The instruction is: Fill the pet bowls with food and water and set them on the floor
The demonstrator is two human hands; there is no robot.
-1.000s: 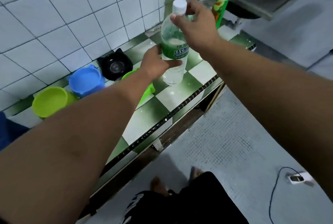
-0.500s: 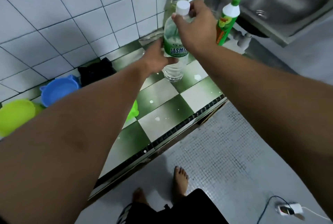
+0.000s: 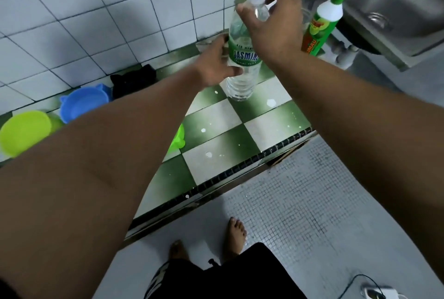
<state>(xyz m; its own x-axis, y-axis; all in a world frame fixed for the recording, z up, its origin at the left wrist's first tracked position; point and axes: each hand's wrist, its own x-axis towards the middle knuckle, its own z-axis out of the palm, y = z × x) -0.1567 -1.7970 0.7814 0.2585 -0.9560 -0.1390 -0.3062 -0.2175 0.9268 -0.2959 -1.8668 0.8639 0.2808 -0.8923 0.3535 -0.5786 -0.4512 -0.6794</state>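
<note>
A clear water bottle [image 3: 242, 58] with a green label and a white cap stands upright, its base on or just above the green-and-white checkered counter [image 3: 216, 144]. My left hand [image 3: 213, 65] wraps its middle, thumb in front. My right hand [image 3: 276, 27] grips the neck just below the closed cap. Pet bowls sit to the left along the wall: a lime bowl [image 3: 24, 130], a blue bowl [image 3: 84, 104] and a black bowl [image 3: 134, 80]. A green bowl [image 3: 179, 138] is mostly hidden under my left forearm.
A green dish soap bottle [image 3: 322, 27] stands just right of the water bottle, beside a steel sink [image 3: 396, 5]. White tiled wall runs behind the counter. My bare feet [image 3: 236, 233] stand on the grey floor; a plug with a cable [image 3: 374, 292] lies at the bottom right.
Both hands have carried the capped bottle to the right, away from the green bowl and toward the soap bottle. The view has shifted with it, pushing the bowls further left.
</note>
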